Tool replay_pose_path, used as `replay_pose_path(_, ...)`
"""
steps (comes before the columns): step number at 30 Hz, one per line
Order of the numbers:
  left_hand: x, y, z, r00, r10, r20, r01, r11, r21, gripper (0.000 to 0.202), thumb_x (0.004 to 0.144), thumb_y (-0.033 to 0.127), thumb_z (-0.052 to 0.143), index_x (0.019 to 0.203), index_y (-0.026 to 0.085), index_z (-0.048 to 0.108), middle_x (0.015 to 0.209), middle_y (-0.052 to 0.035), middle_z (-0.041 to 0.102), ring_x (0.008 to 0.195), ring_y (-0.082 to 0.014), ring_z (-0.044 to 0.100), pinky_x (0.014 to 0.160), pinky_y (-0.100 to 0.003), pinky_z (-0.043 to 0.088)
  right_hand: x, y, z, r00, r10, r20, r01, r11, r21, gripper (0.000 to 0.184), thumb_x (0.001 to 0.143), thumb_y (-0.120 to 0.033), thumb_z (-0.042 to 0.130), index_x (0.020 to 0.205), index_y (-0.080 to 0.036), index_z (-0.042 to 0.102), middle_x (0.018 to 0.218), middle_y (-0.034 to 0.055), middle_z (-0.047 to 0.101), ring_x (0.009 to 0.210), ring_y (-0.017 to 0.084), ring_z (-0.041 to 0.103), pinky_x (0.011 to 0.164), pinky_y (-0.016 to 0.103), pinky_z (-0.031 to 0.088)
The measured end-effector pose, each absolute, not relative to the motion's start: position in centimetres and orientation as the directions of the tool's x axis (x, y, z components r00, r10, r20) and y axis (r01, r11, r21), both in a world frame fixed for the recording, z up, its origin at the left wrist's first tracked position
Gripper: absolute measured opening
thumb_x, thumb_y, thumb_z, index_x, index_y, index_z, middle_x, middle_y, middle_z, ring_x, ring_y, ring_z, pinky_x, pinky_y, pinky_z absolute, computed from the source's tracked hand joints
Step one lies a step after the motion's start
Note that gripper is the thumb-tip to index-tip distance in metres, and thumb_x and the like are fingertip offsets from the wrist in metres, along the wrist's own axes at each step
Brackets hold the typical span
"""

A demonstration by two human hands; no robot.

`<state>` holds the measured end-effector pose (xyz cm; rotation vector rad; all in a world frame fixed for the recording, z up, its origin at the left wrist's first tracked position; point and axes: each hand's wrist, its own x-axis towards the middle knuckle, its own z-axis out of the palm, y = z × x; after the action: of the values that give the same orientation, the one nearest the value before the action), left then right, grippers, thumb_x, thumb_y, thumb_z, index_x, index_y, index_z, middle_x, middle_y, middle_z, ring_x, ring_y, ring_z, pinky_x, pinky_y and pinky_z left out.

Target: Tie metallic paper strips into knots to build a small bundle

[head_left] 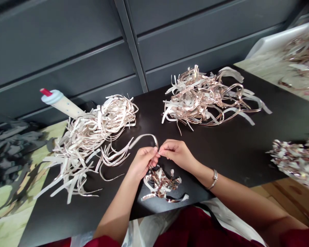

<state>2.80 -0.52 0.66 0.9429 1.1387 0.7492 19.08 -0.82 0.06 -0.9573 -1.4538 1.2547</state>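
My left hand (142,162) and my right hand (175,154) meet at the fingertips in the middle of a black table top (229,151). Both pinch the end of a long, pale metallic strip (144,138), which arcs up and away to the left. Just below my hands lies a small tangle of shiny patterned strips (161,183). To the left is a large heap of whitish strips (86,144), and its loose ends come close to my left hand. A coppery heap of strips (204,99) lies farther forward.
A white tube with a red tip (60,103) lies behind the whitish heap. Dark grey strips (11,151) lie on a pale surface at far left. More shiny strips (297,157) sit at the right edge. A dark panelled wall (67,44) rises behind the table.
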Motion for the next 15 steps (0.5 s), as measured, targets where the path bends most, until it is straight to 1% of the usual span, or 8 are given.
replay_pose_path(2, 2.87, -0.66, 0.77, 0.319, 0.890, -0.325, -0.034, 0.353, 0.935, 0.041, 0.063, 0.050, 0.074, 0.059, 0.013, 0.057, 0.049, 0.0021, 0.054, 0.040, -0.0045, 0.046, 0.040, -0.016, 0.036, 19.00, -0.83, 0.02, -0.251, 0.957, 0.142, -0.063, 0.131, -0.989, 0.013, 0.075, -0.023, 0.064, 0.065, -0.015, 0.066, 0.065, -0.0007, 0.056, 0.051, 0.007, 0.050, 0.048, 0.020, 0.041)
replay_pose_path(5, 2.83, -0.88, 0.96, 0.338, 0.917, -0.212, 0.041, 0.211, 0.977, 0.036, 0.064, 0.040, 0.077, 0.057, 0.014, 0.054, 0.052, 0.0032, 0.054, 0.045, -0.0056, 0.049, 0.046, -0.018, 0.041, 19.02, -0.70, -0.13, -0.292, 0.956, 0.042, -0.146, -0.001, -0.989, 0.015, 0.072, -0.027, 0.067, 0.066, -0.014, 0.065, 0.061, -0.0022, 0.055, 0.047, 0.006, 0.049, 0.046, 0.019, 0.041)
replay_pose_path(8, 2.70, -0.94, 1.16, 0.324, 0.930, -0.172, 0.140, 0.133, 0.981, 0.030, 0.069, 0.038, 0.074, 0.062, 0.014, 0.056, 0.055, 0.0029, 0.055, 0.050, -0.0080, 0.053, 0.050, -0.020, 0.044, 19.07, -0.55, -0.34, -0.343, 0.938, -0.051, -0.250, -0.143, -0.958, 0.022, 0.070, -0.034, 0.071, 0.067, -0.013, 0.064, 0.053, -0.0030, 0.056, 0.046, 0.007, 0.050, 0.046, 0.019, 0.042)
replay_pose_path(12, 2.43, -0.91, 1.44, 0.358, 0.923, -0.144, 0.191, 0.079, 0.978, 0.025, 0.074, 0.038, 0.069, 0.073, 0.014, 0.061, 0.063, 0.0003, 0.061, 0.058, -0.0106, 0.057, 0.055, -0.022, 0.045, 19.12, -0.42, -0.47, -0.414, 0.903, -0.115, -0.390, -0.290, -0.874, 0.030, 0.066, -0.039, 0.076, 0.066, -0.013, 0.063, 0.051, -0.0028, 0.058, 0.045, 0.006, 0.050, 0.046, 0.018, 0.042)
replay_pose_path(15, 2.21, -0.96, 1.18, 0.369, 0.927, -0.072, 0.195, -0.002, 0.981, 0.023, 0.078, 0.037, 0.066, 0.073, 0.015, 0.062, 0.065, -0.0009, 0.063, 0.059, -0.0107, 0.056, 0.057, -0.022, 0.044, 19.16, -0.30, -0.42, -0.501, 0.856, -0.129, -0.502, -0.410, -0.761, 0.031, 0.063, -0.038, 0.080, 0.067, -0.013, 0.062, 0.056, -0.0014, 0.062, 0.049, 0.007, 0.057, 0.051, 0.018, 0.047)
